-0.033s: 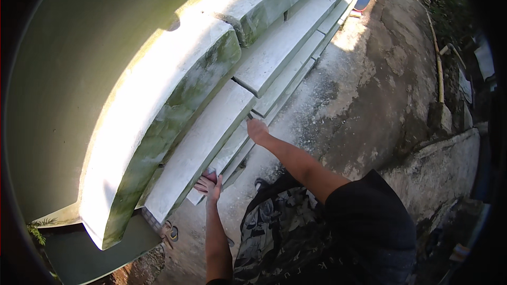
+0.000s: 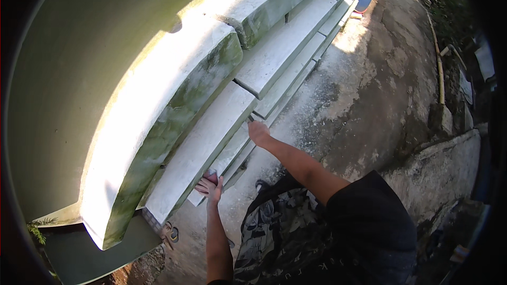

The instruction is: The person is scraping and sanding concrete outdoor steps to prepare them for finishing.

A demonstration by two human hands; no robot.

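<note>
My left hand [image 2: 209, 189] is low on the near end of a stack of pale slabs. A dark red pad or block [image 2: 212, 177] shows between its thumb and fingers, against the face of a lower white slab [image 2: 226, 159]. Further up, my right hand [image 2: 259, 133] is closed around a small dark piece [image 2: 250, 119], close to the gap between two slab ends. Most of that piece is hidden by the fist and the slab edges. Above both hands lies a long white slab [image 2: 203, 145] with a flat top.
A thick, curved, green-stained ledge [image 2: 174, 111] runs along the left, below a green wall [image 2: 63, 100]. White dust covers part of the concrete ground [image 2: 364, 111]. Sandals [image 2: 173, 234] lie beyond the stack's near end. A low wall [image 2: 443, 169] and a pole [image 2: 437, 63] stand right.
Almost nothing differs. The whole picture has shifted very slightly, and both hands keep their places at the slabs.
</note>
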